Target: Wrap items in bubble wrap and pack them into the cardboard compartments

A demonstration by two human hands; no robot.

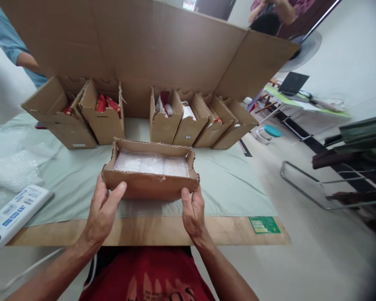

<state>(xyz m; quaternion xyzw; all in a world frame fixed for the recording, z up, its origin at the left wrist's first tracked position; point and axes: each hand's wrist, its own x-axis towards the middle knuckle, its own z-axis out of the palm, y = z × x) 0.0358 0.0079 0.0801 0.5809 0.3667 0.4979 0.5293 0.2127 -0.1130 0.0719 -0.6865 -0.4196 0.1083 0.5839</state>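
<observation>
I hold a shallow open cardboard box (150, 184) just above the table's near side. Inside it lies a clear plastic-wrapped white packet (152, 164). My left hand (102, 211) grips the box's left front corner, thumb pressed on the front wall. Its right front corner is gripped by my right hand (192, 211), thumb up against the wall. Both hands are closed on the cardboard.
A row of open cardboard boxes (103, 113) with red and white packets stands behind, backed by a large cardboard sheet (144, 42). A white pack (17, 211) and clear plastic lie at left. A green cloth (232, 179) covers the wooden table; other people stand beyond.
</observation>
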